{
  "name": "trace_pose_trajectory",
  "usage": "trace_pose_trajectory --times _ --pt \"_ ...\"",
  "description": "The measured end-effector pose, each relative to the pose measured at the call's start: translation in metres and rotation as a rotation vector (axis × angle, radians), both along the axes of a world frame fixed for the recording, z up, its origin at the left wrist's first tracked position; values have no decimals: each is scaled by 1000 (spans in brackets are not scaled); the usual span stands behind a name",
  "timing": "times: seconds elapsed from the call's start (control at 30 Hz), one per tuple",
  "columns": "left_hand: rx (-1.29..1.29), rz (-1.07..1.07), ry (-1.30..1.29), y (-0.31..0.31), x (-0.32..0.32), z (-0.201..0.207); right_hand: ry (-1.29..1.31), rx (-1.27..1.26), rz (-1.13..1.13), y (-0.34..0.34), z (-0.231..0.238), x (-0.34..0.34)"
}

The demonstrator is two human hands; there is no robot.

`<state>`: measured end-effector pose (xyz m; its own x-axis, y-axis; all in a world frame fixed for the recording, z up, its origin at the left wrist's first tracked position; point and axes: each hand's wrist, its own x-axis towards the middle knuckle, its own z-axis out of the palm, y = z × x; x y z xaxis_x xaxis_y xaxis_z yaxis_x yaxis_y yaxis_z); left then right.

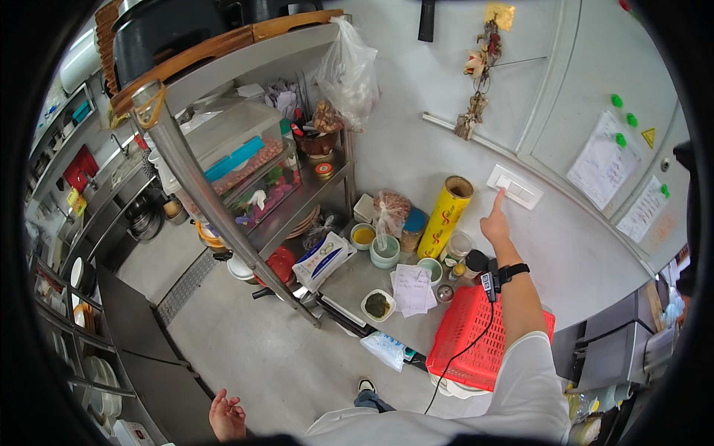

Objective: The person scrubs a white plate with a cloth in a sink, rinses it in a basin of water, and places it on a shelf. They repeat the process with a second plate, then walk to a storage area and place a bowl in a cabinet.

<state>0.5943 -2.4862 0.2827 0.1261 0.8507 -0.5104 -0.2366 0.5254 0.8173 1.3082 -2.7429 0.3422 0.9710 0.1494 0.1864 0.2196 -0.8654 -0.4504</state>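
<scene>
Fingertip extended, the right hand [494, 221] presses its index finger against a white wall switch [515, 186], the other fingers curled in and holding nothing. Low at the frame's edge, the left hand [227, 416] hangs loosely open and empty. Mounted flat on the pale wall above the cluttered counter [349, 279], the rectangular plate carries wide rockers; rigid, fixed plastic, it probably needs only a light push on one rocker. Just beside it stands a yellow roll [445, 217], with a red basket [476, 334] below.

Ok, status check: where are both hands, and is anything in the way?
Right hand up, index finger on the white wall switch. Left hand low, open, holding nothing. Yellow roll stands just left of the reach, not blocking.
</scene>
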Motion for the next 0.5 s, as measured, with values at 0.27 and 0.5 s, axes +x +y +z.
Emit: trace_pose_trajectory --times 0.27,0.5 --pt "-30 7 65 8 51 19 6 98 15 6 -35 29" --pt "-44 -28 24 30 65 18 -80 203 30 11 -39 34"
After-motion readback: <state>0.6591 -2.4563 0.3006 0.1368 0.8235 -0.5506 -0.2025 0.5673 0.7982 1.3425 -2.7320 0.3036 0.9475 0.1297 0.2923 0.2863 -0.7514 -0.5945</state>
